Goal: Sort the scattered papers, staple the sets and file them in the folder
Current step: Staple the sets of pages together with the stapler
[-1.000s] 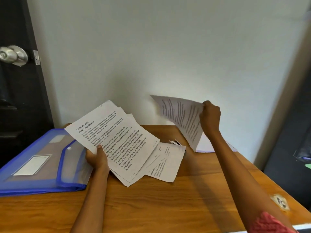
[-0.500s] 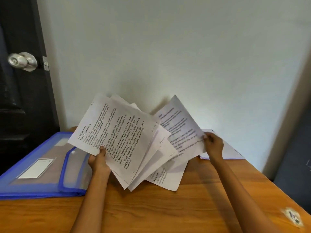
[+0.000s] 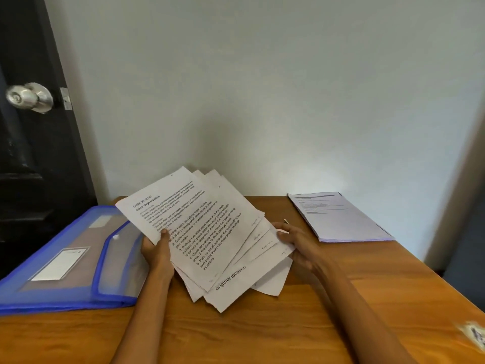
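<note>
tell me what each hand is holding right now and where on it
Both hold the fanned stack of papers: the left hand grips its left edge, thumb on top; the right hand has its grip at the right edge.

- The left hand [image 3: 157, 252] grips a fanned stack of papers [image 3: 207, 232], thumb on the top sheet.
- The right hand [image 3: 294, 239] holds the stack's right edge.
- A blue folder [image 3: 65, 258] lies left on the wooden table [image 3: 262, 334].
- Another paper pile [image 3: 338, 216] lies right.
</note>
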Available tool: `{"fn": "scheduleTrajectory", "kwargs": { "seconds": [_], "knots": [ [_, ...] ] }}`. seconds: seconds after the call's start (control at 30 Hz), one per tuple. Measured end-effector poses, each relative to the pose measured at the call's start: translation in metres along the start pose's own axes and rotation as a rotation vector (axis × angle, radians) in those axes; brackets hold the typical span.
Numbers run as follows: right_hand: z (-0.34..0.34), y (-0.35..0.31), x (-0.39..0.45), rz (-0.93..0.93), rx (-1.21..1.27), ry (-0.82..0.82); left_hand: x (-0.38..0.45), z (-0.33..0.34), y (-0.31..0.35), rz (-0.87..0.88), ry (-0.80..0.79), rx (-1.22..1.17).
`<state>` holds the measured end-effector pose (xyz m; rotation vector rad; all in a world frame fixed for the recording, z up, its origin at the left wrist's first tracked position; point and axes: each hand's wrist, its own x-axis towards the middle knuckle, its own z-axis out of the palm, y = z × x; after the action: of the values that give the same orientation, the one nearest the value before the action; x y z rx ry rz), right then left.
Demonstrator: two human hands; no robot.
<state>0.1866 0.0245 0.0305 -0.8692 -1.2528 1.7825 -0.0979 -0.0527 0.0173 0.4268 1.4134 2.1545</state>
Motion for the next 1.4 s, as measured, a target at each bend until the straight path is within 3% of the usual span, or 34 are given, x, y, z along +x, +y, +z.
{"fn": "scheduleTrajectory", "kwargs": {
  "seconds": [0.27, 0.37, 0.47, 0.57, 0.8, 1.0, 1.23, 1.4],
  "knots": [
    [0.002, 0.0, -0.003, -0.073, -0.006, -0.035, -0.003, 0.002, -0.005, 0.035, -0.053, 0.092],
    [-0.003, 0.002, 0.001, -0.216, -0.187, 0.242, -0.004, -0.001, -0.005, 0.13, -0.002, 0.206],
    [-0.02, 0.006, 0.004, -0.339, -0.119, 0.656, -0.005, -0.004, -0.003, 0.173, 0.015, 0.243],
    [-0.038, 0.01, 0.002, -0.359, -0.167, 0.825, -0.005, -0.005, -0.004, 0.181, 0.013, 0.275],
    [-0.044, 0.012, 0.005, -0.353, -0.302, 0.847, -0.005, -0.006, -0.004, 0.157, 0.008, 0.27],
    [-0.043, 0.015, 0.009, -0.241, -0.544, 0.714, -0.004, -0.005, -0.006, 0.146, 0.001, 0.261],
    [-0.045, 0.014, 0.006, -0.177, -0.421, 0.791, -0.005, -0.004, -0.005, 0.146, 0.004, 0.252],
    [-0.032, 0.018, 0.008, -0.052, -0.527, 0.664, -0.005, -0.004, -0.007, 0.119, -0.005, 0.233]
  ]
}}
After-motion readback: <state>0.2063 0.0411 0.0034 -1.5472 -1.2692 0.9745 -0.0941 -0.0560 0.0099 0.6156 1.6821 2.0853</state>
